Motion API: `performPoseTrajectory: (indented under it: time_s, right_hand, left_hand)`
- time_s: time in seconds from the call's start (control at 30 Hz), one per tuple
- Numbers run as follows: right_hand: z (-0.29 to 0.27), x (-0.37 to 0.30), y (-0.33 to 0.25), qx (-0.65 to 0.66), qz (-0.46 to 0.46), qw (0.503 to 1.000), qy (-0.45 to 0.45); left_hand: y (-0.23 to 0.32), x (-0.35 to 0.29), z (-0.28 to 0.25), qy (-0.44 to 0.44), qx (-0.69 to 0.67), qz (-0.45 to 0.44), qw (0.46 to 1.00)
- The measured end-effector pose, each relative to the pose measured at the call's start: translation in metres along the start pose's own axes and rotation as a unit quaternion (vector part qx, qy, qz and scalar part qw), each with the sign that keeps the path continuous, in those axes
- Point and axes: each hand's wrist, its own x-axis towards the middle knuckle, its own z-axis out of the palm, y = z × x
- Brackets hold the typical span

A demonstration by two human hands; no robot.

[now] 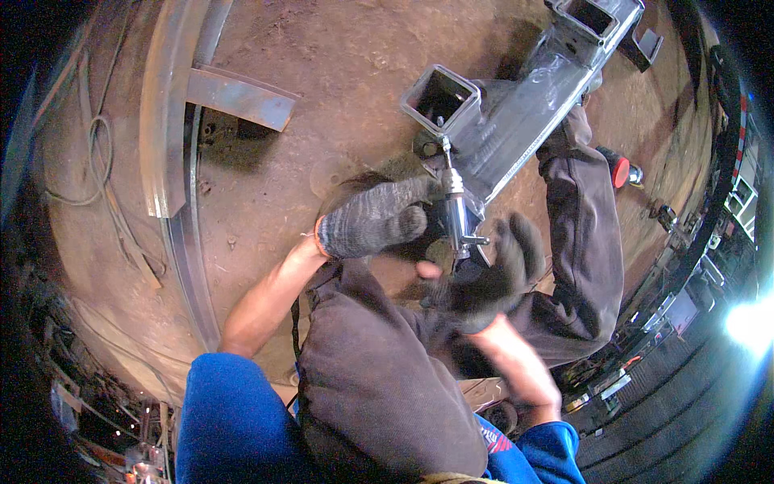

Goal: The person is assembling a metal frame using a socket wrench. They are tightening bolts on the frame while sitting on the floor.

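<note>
While a brown dirt floor (347,48) is carrying everything, a long rusty steel profile (165,105) is lying along its left edge. Toward the floor's upper right corner a welded steel beam (520,125), the workpiece, is lying aslant, its near end pointing toward the person's lap. A short steel channel piece (242,97) is jutting rightward from the profile. One square steel tube (465,113) is standing at the beam's left edge close to the near end, its mouth facing up; a second is sitting at the far end. Beside the tube's near corner, the gloved left hand (375,219) is reaching its fingertips to a silver cylindrical tool (458,211), probably a die grinder; whether they are closing round it I cannot tell. The gloved right hand (492,278), blurred, is hovering by the tool's lower end, fingers spread apart from the thumb. The tool's thin tip (446,147) is pointing at the tube's foot, contact unclear. Since a weld seam (520,167) is running along the beam's right edge, the joining looks done; detail work near the tube seems to be under way, and how much is remaining is not showing.
</note>
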Motion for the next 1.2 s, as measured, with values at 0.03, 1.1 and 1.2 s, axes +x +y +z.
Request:
performPoseTrajectory:
  time_s: [0.03,1.1,1.2]
  right_hand:
    - [-0.016,0.016,0.013,-0.016,-0.163,0.984,-0.072]
    - [0.073,-0.053,-0.004,0.161,0.227,0.949,0.149]
    - [0.044,-0.041,-0.011,0.219,0.258,0.941,0.0]
  left_hand:
    - [-0.013,-0.009,-0.001,-0.026,0.0,-0.044,0.999]
    - [0.0,-0.015,-0.035,0.06,-0.069,-0.032,0.995]
    - [0.009,-0.014,-0.028,0.048,-0.071,-0.041,0.996]
